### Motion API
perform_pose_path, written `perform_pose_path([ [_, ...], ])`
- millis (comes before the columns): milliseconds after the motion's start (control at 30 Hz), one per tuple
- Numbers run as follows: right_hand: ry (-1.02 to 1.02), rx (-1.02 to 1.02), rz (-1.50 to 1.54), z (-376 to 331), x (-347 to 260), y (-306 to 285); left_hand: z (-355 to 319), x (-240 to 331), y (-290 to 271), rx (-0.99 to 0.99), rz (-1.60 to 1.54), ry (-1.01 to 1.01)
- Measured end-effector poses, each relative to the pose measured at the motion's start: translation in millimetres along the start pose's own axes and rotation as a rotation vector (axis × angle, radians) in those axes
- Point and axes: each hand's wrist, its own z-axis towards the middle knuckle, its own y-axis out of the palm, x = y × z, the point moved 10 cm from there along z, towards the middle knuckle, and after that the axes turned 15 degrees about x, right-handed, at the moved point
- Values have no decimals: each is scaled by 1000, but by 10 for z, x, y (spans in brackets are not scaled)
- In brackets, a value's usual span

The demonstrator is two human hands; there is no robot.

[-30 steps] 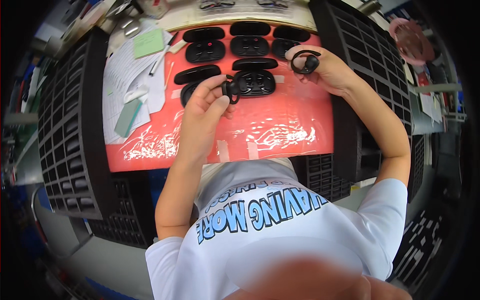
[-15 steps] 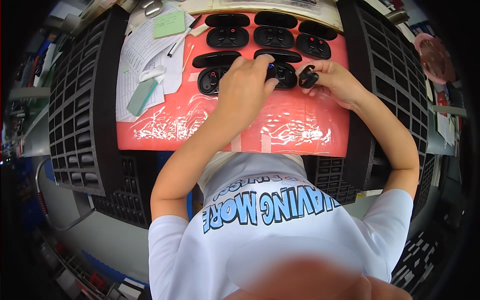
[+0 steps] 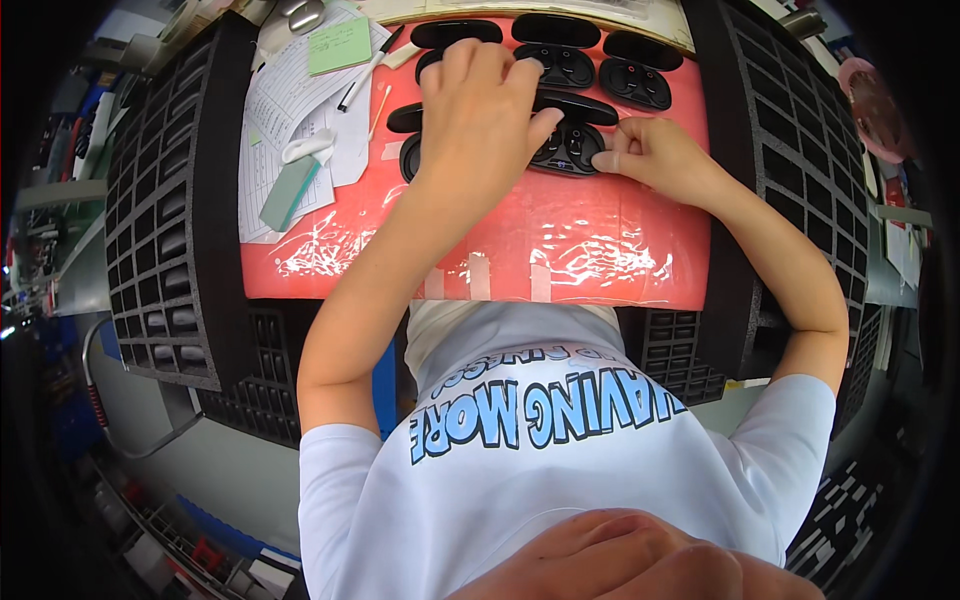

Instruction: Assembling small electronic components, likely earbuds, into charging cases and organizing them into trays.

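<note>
Several black earbud cases with raised lids stand in two rows on a red mat (image 3: 370, 230). My left hand (image 3: 478, 125) reaches over the left-hand cases, thumb apart from the fingers. Its fingertips are partly hidden at the far left case (image 3: 470, 33). Nothing shows in this hand. My right hand (image 3: 655, 158) has thumb and fingers closed at the right edge of the near right earbud case (image 3: 568, 160). Earbuds lie in that case. The near left case (image 3: 408, 150) is mostly covered by my left hand. Behind stand the far middle case (image 3: 560, 65) and far right case (image 3: 637, 83).
Papers (image 3: 300, 110), a green sticky note pad (image 3: 340, 45), a pen (image 3: 372, 68), a cotton swab (image 3: 379, 112) and a green-and-white block (image 3: 290, 195) lie at the left. Black foam trays with compartments stand upright on the left (image 3: 220, 200) and right (image 3: 735, 150).
The earbud has left my right hand's fingers, which now touch the near right case. My left hand has moved away from that case toward the far left one.
</note>
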Motion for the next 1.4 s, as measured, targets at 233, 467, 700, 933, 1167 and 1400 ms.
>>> perform_pose_path([
  [233, -284, 265, -268, 129, -494, -757, -112, 103, 270, -211, -55, 89],
  [467, -546, 466, -326, 388, -982, -1065, -274, 366, 114, -294, -143, 85],
  [700, -548, 345, -542, 602, -615, -559, 571, -583, -72, -270, -103, -386],
  [933, -351, -128, -417, 245, -768, -407, 41, -1161, 277, -434, -420, -612],
  [1167, -272, 24, -531, 499, -511, -729, -342, -555, -88, -665, -319, -287],
  [1400, -257, -8, -562, 619, 80, -594, -547, -451, -177, -752, -176, -306],
])
